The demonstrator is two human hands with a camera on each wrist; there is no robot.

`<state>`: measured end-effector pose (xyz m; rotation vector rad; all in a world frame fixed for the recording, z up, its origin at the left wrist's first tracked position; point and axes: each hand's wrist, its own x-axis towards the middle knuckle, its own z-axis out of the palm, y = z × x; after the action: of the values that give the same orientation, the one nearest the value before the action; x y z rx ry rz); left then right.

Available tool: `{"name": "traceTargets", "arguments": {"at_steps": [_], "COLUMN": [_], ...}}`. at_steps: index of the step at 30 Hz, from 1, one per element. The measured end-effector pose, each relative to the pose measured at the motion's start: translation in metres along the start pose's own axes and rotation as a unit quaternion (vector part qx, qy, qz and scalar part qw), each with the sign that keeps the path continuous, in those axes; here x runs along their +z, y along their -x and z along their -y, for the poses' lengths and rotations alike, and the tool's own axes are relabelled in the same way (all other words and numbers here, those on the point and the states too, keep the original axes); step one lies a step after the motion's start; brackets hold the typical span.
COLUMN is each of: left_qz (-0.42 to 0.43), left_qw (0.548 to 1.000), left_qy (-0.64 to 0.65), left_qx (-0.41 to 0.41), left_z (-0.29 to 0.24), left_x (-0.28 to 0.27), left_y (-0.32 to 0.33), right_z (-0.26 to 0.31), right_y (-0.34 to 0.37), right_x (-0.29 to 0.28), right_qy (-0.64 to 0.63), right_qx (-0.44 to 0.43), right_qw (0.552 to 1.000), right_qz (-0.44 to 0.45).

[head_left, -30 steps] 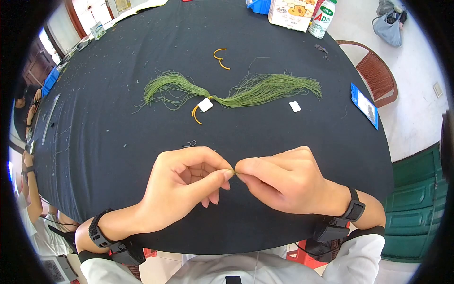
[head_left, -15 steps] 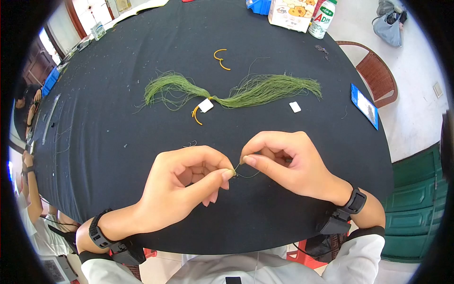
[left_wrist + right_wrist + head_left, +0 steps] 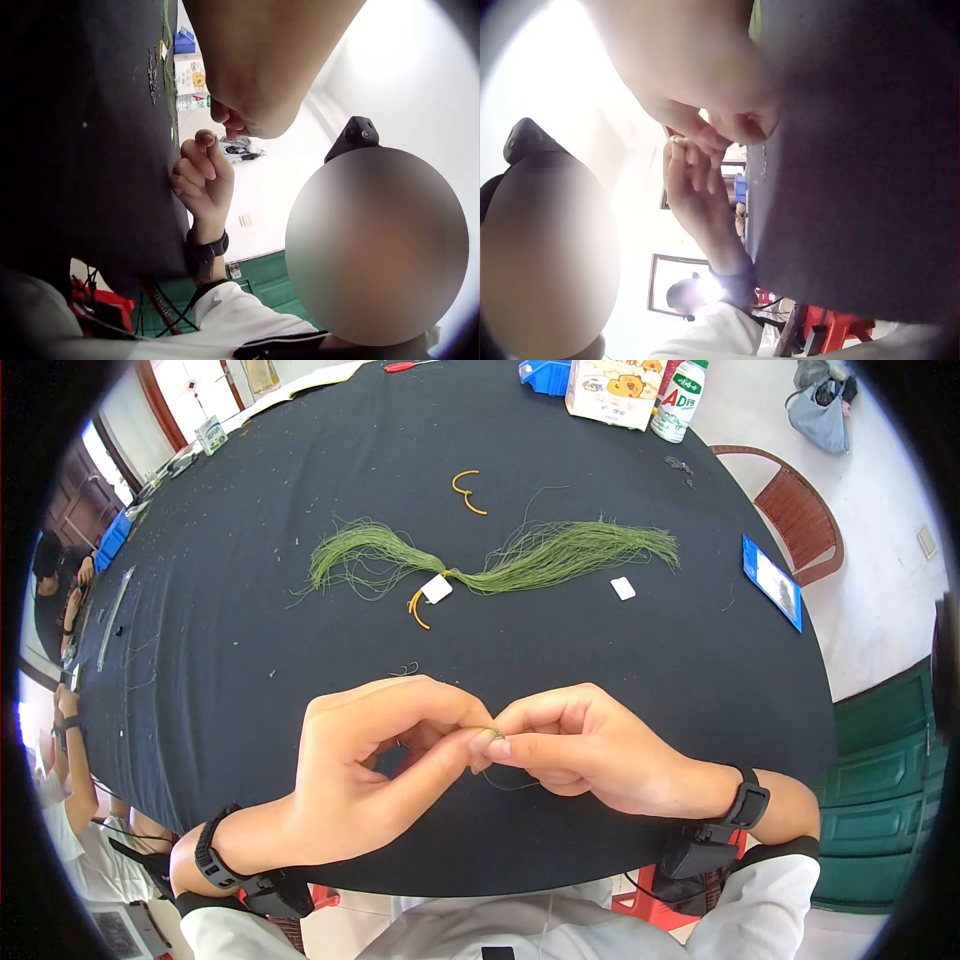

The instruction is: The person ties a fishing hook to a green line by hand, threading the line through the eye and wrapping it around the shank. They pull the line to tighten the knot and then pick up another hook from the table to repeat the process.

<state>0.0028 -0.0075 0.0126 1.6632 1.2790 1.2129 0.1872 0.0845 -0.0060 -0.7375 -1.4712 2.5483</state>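
In the head view, the left hand [image 3: 375,770] pinches a thin green thread [image 3: 512,788] between thumb and index finger. At the same spot the right hand [image 3: 600,745] pinches it too, its thumb tip against the left fingertips. A loose curve of the thread hangs below the fingers; whatever else lies between the fingertips is hidden. Just beyond the left hand are small wire hooks [image 3: 405,669]. Farther back lies a long bundle of green threads [image 3: 570,557], tied at its middle, with a white tag [image 3: 437,589] beside the tie.
Curved yellow pieces [image 3: 466,490] lie beyond the bundle. A second white tag [image 3: 623,589] and a blue packet [image 3: 772,583] are to the right. At the back stand a white bottle [image 3: 680,402], a printed bag [image 3: 612,392] and a blue bin [image 3: 546,375]. Other people sit at the left.
The right hand drew away from the left, stretching out a bit of thread, then came back against the left fingertips. The left hand kept its pinch. The head view tilted slightly.
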Motion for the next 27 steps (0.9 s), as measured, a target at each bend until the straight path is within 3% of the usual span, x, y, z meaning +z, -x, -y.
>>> {"name": "traceTargets", "arguments": {"at_steps": [4,11,14,20,23,26,27], "left_qz": [0.002,-0.011,-0.026,-0.05,-0.05,-0.052,-0.052], "left_qw": [0.999,0.994,0.99,0.969,0.965,0.963,0.963], "left_qy": [-0.034,-0.094,-0.113,-0.189,-0.201,-0.209,-0.21], "left_qx": [-0.009,0.047,0.077,0.15,0.163,0.162,0.16], "left_z": [-0.002,-0.001,-0.002,0.005,0.007,0.007,0.007], "left_x": [-0.002,-0.001,0.001,0.002,0.0,0.0,0.0], "left_y": [0.0,0.0,0.0,-0.003,-0.003,-0.003,-0.003], "right_z": [0.0,0.001,0.003,-0.005,0.001,-0.008,-0.009], "right_y": [0.001,0.004,0.005,0.009,0.015,0.01,0.01], "right_x": [0.002,0.007,0.012,0.015,0.017,0.014,0.013], "right_qy": [-0.024,-0.035,0.027,0.107,0.228,0.254,0.236], "right_qx": [0.022,0.034,0.019,-0.081,-0.122,-0.226,-0.217], "right_qw": [0.999,0.999,0.999,0.99,0.962,0.937,0.944], "right_qz": [-0.006,0.009,-0.025,-0.05,-0.084,-0.084,-0.081]}}
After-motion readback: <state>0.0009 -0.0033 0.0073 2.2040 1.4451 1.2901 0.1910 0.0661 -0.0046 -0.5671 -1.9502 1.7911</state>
